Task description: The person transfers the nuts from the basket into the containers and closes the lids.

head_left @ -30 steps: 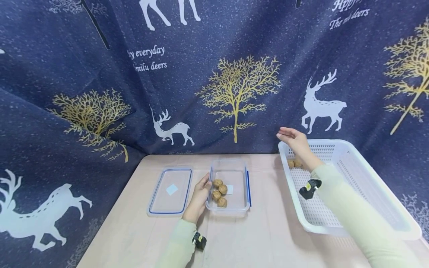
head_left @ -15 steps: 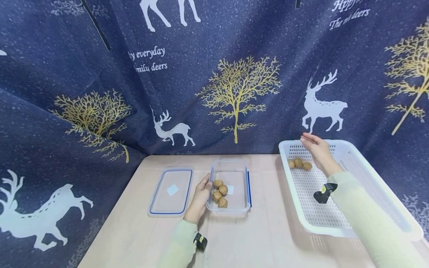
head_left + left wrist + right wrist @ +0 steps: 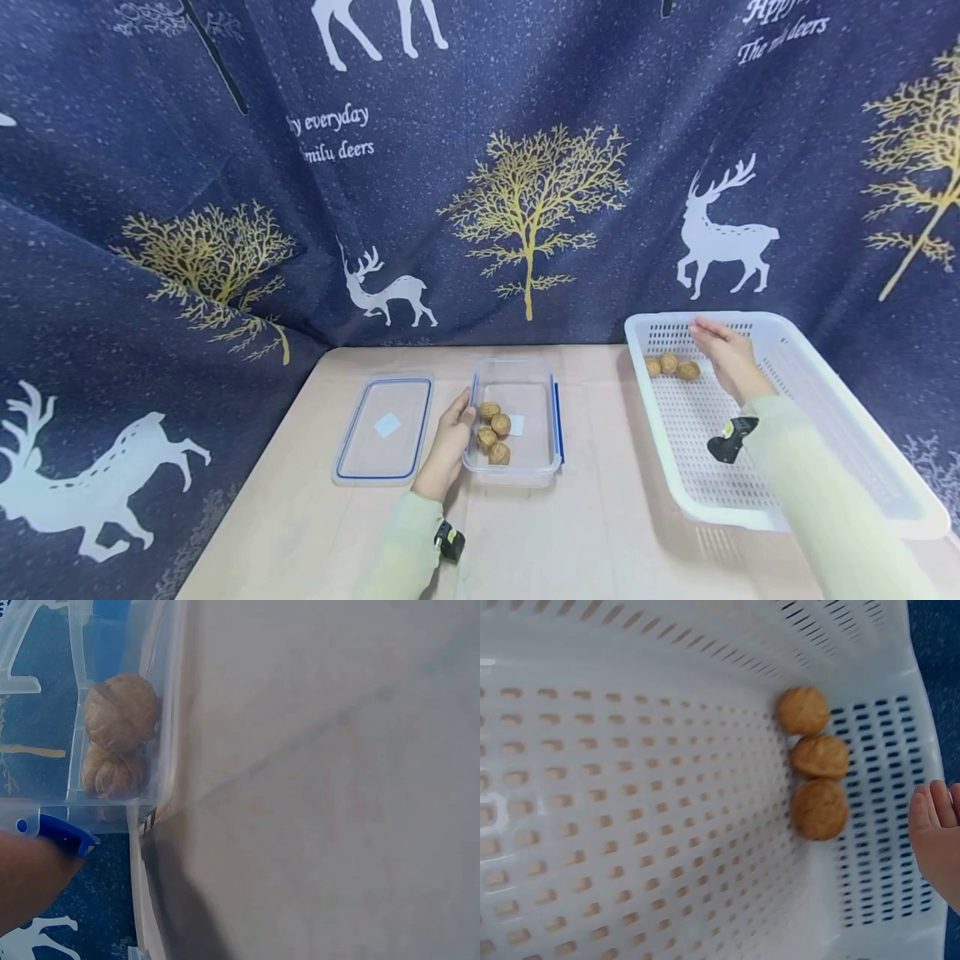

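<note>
My left hand [image 3: 448, 442] rests against the left side of a clear plastic food container [image 3: 534, 454], its fingertips right at the rim. Several walnuts [image 3: 500, 424] lie along that side inside the container. In the left wrist view, part of the hand [image 3: 34, 877] shows beside a blue locking clip [image 3: 66, 832]. Over the far end of a white perforated basket [image 3: 678, 492] is my right hand [image 3: 729, 358], fingers extended and holding nothing. Three walnuts [image 3: 819, 757] sit in a row in the basket, against its far wall, to the left of that hand.
A clear lid [image 3: 382, 427] with a blue seal lies flat on the table left of the container. Table surface [image 3: 592, 517] separates container and basket. Behind everything hangs a dark blue curtain [image 3: 465, 275] printed with deer and trees.
My right hand has moved right and down, from above the basket's far left corner to over its far end, uncovering the third walnut. The left hand and container stay put.
</note>
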